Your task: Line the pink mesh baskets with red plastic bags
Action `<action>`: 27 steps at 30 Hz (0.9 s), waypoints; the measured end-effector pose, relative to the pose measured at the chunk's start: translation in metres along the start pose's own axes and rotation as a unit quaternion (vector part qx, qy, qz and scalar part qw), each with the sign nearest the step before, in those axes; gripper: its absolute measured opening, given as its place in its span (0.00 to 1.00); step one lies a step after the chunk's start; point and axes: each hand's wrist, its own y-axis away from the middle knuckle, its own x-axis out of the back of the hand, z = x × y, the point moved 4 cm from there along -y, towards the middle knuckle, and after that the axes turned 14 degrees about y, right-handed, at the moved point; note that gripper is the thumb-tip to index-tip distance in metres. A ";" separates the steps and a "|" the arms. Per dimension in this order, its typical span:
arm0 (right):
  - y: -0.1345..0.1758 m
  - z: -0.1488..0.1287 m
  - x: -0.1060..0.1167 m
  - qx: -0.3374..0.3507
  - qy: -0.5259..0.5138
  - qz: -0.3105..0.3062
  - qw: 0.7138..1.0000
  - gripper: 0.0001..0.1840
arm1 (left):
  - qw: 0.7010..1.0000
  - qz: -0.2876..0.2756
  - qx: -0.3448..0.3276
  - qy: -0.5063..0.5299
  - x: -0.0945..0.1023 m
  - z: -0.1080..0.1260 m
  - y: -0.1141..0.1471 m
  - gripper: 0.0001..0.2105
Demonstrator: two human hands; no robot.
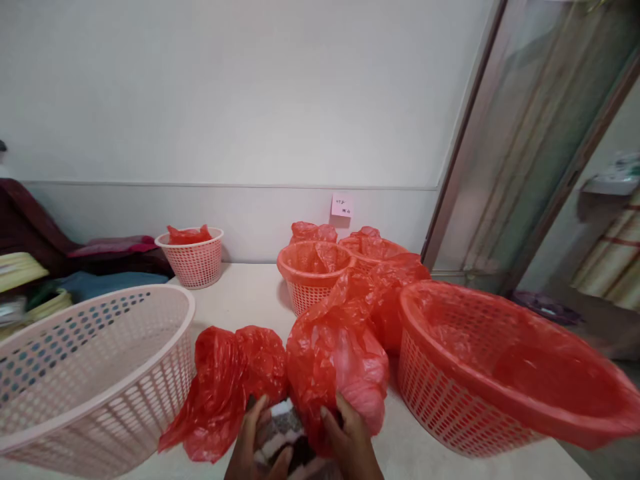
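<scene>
At the bottom middle, my left hand (250,445) is closed around the side of a soft bundle of grey, white and black knit cloth (284,430); its exact kind is unclear. My right hand (353,441) pinches the loose edge of a red plastic bag (335,353), thumb and fingers closed on the film. That bag bulges with something pinkish inside and lies against the bundle. Just left of the bundle rests another red plastic bag (227,383), crumpled on the white table (235,293).
A pale pink basket (165,373) stands at the left and a large red basket (450,380) at the right. Smaller baskets, a pink one (193,262) and a red one (315,283), stand farther back with red bags. A pink note (341,205) is on the wall.
</scene>
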 end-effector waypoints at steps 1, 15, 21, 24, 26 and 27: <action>0.008 0.000 -0.004 0.005 -0.015 -0.016 1.000 0.18 | 1.000 -0.003 0.008 0.026 -0.008 0.013 -0.005 0.33; 0.050 0.027 0.049 -0.047 -0.045 0.121 0.991 0.39 | 0.981 -0.175 -0.027 -0.085 -0.070 0.008 -0.003 0.19; 0.047 0.017 0.044 -0.047 -0.050 0.063 0.996 0.37 | 0.946 -0.303 -0.063 -0.100 -0.092 -0.003 0.022 0.19; 0.043 0.007 0.042 -0.050 -0.118 0.025 0.991 0.28 | 0.933 -0.326 -0.095 -0.122 -0.086 -0.010 0.021 0.25; 0.044 0.000 0.047 -0.058 -0.141 0.049 0.987 0.28 | 0.924 -0.323 -0.133 -0.155 -0.078 -0.016 0.017 0.27; 0.047 -0.005 0.049 -0.056 -0.131 0.067 0.987 0.28 | 0.923 -0.309 -0.154 -0.172 -0.074 -0.017 0.014 0.26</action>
